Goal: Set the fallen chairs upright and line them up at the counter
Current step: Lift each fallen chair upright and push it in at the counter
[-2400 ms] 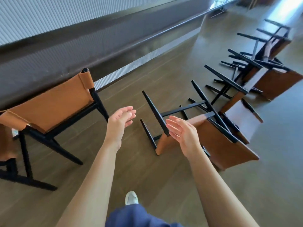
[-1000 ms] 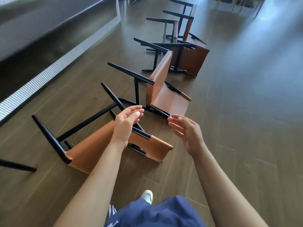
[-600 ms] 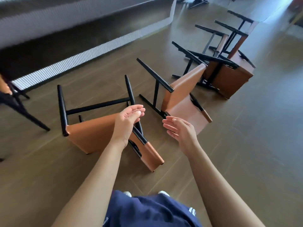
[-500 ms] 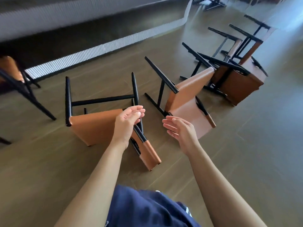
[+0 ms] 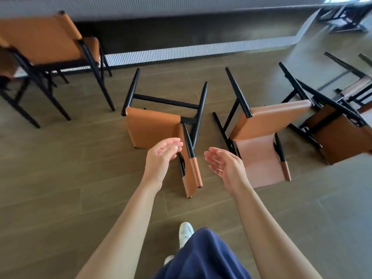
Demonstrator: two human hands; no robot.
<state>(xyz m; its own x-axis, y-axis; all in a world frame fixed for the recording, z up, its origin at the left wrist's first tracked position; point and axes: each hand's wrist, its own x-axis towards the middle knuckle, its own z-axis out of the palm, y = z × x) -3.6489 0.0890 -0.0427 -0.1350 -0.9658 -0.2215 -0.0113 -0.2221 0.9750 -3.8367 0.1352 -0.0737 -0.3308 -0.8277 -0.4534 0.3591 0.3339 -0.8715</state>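
Chair [image 5: 153,125] btwn L hand [image 5: 161,156], R hand [image 5: 223,164]

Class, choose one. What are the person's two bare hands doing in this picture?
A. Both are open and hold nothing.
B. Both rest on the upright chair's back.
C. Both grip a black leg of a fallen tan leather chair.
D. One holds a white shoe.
A: the left hand and right hand have relaxed fingers and palms turned toward each other, with nothing in them, held out over the nearest fallen tan leather chair with black legs.
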